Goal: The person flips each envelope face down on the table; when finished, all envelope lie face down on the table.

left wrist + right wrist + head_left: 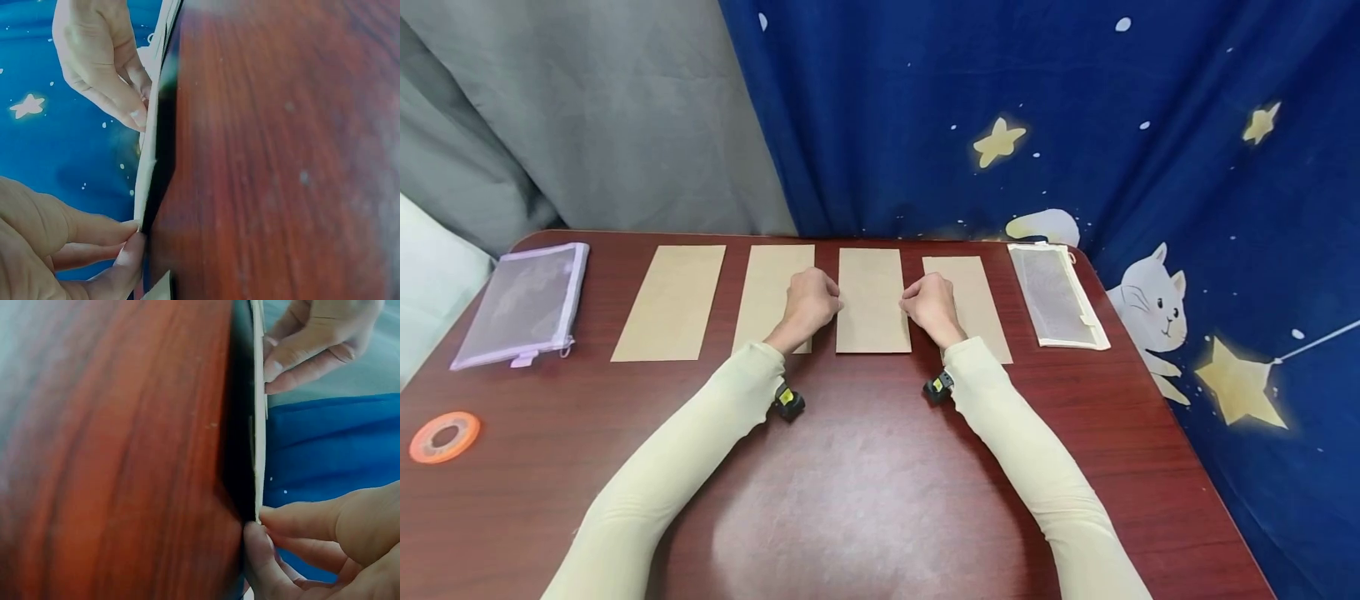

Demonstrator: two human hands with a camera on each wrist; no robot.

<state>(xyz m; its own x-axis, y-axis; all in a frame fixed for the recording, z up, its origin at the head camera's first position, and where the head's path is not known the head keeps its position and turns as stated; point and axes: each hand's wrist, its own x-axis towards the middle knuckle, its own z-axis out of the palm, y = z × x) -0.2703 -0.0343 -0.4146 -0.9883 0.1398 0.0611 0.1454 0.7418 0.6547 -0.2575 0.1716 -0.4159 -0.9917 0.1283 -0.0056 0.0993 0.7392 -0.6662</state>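
Observation:
A tan kraft-paper rectangle lies between my two hands in the head view. My left hand pinches its left edge between thumb and fingers. On the opposite edge, my right hand does the same. The wrist views show the paper's thin edge with a dark shadow under it, raised slightly off the table. Behind my left hand lies another kraft-paper rectangle, partly covered by that hand. One more rectangle sits under and beside my right hand.
Farther left is another kraft-paper rectangle. A purple mesh zip pouch occupies the left end, a cream mesh pouch the right. An orange tape roll rests near the left edge of the reddish-brown table. Curtains hang behind.

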